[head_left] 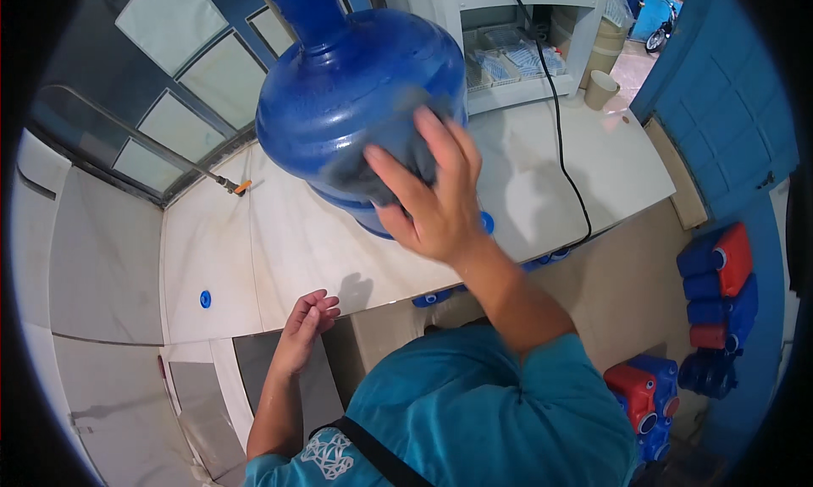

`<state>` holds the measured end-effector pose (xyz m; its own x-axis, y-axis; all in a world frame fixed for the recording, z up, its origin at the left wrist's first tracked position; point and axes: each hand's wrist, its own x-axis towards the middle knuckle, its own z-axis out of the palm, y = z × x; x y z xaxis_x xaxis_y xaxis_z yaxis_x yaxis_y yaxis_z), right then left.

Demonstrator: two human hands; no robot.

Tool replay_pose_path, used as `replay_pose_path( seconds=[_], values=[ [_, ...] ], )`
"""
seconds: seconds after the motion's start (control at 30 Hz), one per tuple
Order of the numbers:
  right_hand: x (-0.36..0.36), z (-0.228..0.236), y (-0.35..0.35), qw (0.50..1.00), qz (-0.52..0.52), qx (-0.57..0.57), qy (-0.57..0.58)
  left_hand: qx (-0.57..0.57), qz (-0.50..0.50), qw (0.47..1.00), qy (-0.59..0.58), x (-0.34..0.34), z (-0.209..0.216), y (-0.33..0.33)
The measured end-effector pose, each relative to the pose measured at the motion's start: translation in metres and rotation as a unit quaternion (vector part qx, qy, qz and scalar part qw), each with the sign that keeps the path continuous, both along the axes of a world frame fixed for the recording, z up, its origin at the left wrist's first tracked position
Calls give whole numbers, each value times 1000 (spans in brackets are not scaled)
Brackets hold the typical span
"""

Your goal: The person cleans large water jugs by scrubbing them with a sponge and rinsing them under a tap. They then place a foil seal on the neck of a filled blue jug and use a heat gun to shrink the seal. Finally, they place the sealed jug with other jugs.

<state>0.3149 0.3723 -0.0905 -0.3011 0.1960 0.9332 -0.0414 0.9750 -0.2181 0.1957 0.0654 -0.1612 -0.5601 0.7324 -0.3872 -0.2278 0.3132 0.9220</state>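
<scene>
A large blue water jug [305, 97] stands upright on the white counter [288, 267], its neck at the top. My right hand [445, 199] presses a dark grey cloth [356, 165] against the jug's near side. Fingers are spread over the cloth, which is smeared by motion and hides part of the jug's body. Over the counter's front edge hangs my left hand [306, 324], apart from the jug. Its fingers are loosely bent and hold nothing.
A tap with an orange handle [240, 187] sits left of the jug. Blue caps [205, 299] lie on the counter. A black cable [560, 140] hangs across its right side, near a white shelf [508, 102] and a beige cup [600, 90]. Red and blue containers [631, 384] stand on the floor.
</scene>
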Motion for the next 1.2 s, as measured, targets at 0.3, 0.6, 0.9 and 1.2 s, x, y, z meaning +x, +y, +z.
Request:
replay_pose_path(
  seconds=[0.3, 0.6, 0.9, 1.2],
  values=[
    [-41, 88, 154, 869, 162, -458, -93, 40, -31, 999, 8, -2, 3, 26],
    [193, 56, 166, 860, 170, -425, 226, 16, -38, 999, -28, 15, -18, 48],
    [478, -17, 264, 709, -685, -161, -52, 5, -199, 980, 19, 32, -14, 143],
    [630, -348, 58, 378, -394, -486, -683, -28, -349, 897, 271, 73, -2, 217]
  ],
)
